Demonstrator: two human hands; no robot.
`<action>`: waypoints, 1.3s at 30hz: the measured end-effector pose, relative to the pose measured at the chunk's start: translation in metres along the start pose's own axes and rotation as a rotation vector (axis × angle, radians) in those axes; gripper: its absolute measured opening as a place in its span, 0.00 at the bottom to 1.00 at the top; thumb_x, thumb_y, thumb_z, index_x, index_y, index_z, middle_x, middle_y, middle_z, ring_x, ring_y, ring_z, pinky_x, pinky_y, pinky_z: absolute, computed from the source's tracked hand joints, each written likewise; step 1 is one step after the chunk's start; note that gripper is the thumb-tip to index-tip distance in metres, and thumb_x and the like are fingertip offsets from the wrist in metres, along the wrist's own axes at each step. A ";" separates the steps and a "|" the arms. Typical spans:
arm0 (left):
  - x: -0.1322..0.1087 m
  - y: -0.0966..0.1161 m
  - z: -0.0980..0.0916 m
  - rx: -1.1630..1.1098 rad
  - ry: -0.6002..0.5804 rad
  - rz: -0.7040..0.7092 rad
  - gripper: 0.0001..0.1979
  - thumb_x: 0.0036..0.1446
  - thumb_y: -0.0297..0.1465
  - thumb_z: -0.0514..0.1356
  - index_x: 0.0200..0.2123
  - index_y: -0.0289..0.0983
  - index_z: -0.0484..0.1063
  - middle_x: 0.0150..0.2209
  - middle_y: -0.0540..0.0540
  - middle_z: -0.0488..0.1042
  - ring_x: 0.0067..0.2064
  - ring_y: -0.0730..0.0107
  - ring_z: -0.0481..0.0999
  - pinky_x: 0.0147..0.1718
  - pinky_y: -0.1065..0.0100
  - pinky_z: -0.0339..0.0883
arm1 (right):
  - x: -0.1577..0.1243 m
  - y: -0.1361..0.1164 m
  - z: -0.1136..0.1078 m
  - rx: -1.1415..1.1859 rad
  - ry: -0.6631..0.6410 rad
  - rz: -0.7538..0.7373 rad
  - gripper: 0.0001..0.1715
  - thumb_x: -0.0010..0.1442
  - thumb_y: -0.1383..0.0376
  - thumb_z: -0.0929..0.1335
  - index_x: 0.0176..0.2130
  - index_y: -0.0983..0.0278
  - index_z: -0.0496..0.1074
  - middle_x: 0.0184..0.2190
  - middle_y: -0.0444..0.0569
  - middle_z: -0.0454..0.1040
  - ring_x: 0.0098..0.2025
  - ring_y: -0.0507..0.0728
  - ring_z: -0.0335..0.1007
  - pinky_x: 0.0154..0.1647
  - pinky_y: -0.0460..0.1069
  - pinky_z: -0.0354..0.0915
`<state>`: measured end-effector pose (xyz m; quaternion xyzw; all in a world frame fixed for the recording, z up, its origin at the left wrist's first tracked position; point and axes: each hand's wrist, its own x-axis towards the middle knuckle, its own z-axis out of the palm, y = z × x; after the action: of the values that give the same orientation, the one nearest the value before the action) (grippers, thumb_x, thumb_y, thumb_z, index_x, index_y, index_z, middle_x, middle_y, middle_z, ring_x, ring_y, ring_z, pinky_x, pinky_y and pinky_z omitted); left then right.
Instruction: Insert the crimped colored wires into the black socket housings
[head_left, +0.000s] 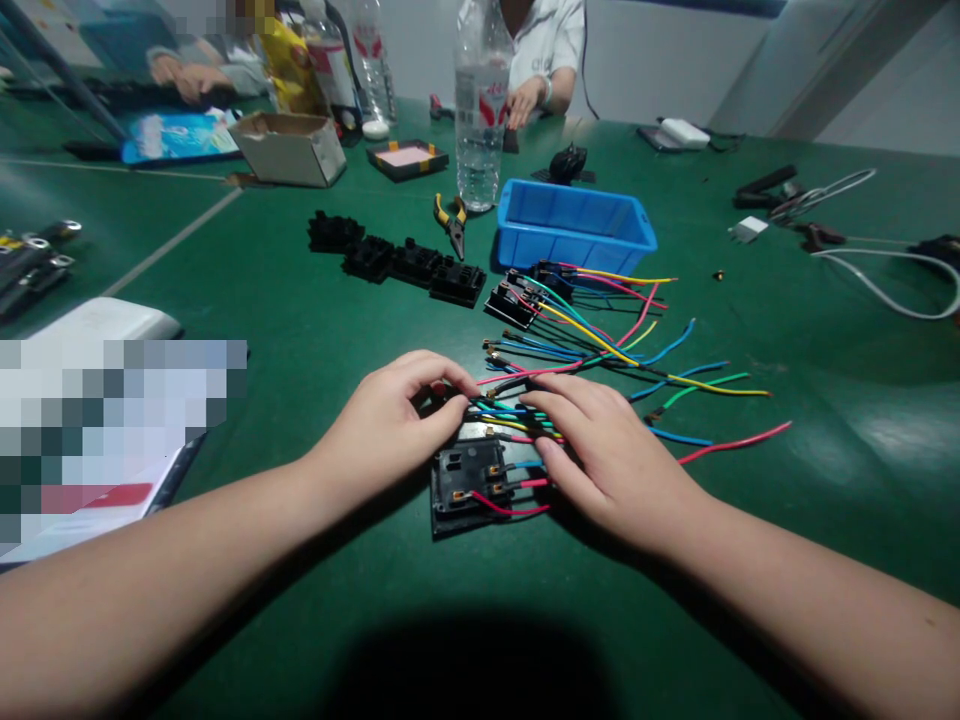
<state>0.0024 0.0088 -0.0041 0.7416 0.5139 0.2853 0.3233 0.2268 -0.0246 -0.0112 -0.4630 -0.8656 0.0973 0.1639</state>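
Observation:
My left hand [409,405] is closed, thumb and forefinger pinched at the terminal ends of several coloured wires [501,411]. Opposite it, my right hand [600,440] curls over the same bundle, its fingertips down on the wires. Just below the hands lies a black plastic socket module [472,470] with brass terminals; red and blue wires run from it under my right hand. Behind my hands sits another wired black module [517,298], with yellow, green, blue and red leads fanning out to the right. My fingers hide part of the bundle.
A blue bin [577,225], a water bottle [478,130] and yellow-handled pliers [453,225] stand or lie beyond. Several black modules [415,262] form a row. At left are papers [127,490] and a cardboard box [289,150]. Two people sit across the green table [315,640].

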 end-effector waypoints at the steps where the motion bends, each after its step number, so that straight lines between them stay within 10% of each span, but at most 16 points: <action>1: 0.000 0.000 0.000 -0.028 0.018 -0.025 0.05 0.56 0.31 0.58 0.35 0.38 0.73 0.35 0.49 0.74 0.38 0.67 0.73 0.39 0.64 0.67 | 0.000 0.000 0.000 0.002 0.001 0.001 0.22 0.66 0.60 0.59 0.55 0.66 0.68 0.58 0.58 0.67 0.60 0.64 0.62 0.59 0.63 0.59; 11: -0.006 -0.001 -0.004 -0.332 0.200 0.002 0.07 0.54 0.27 0.55 0.38 0.40 0.67 0.35 0.49 0.68 0.38 0.68 0.69 0.38 0.66 0.67 | -0.003 0.001 0.002 0.052 0.086 0.036 0.36 0.65 0.60 0.60 0.67 0.71 0.49 0.58 0.59 0.70 0.56 0.62 0.67 0.57 0.61 0.63; 22: 0.000 -0.013 0.004 -0.673 0.414 0.353 0.11 0.54 0.23 0.61 0.39 0.42 0.68 0.32 0.50 0.67 0.31 0.72 0.69 0.30 0.68 0.65 | -0.002 0.002 0.003 0.001 0.094 -0.003 0.32 0.65 0.61 0.59 0.64 0.75 0.58 0.58 0.59 0.70 0.57 0.63 0.68 0.57 0.61 0.64; 39: -0.005 -0.012 0.007 -0.695 0.349 0.350 0.08 0.60 0.31 0.61 0.43 0.42 0.68 0.37 0.48 0.67 0.35 0.70 0.68 0.32 0.67 0.64 | -0.001 0.000 0.002 -0.024 0.142 -0.007 0.32 0.65 0.61 0.60 0.62 0.77 0.62 0.56 0.59 0.72 0.55 0.62 0.70 0.56 0.61 0.66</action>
<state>-0.0006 0.0063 -0.0179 0.6052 0.3004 0.6134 0.4090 0.2270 -0.0257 -0.0135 -0.4676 -0.8546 0.0534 0.2197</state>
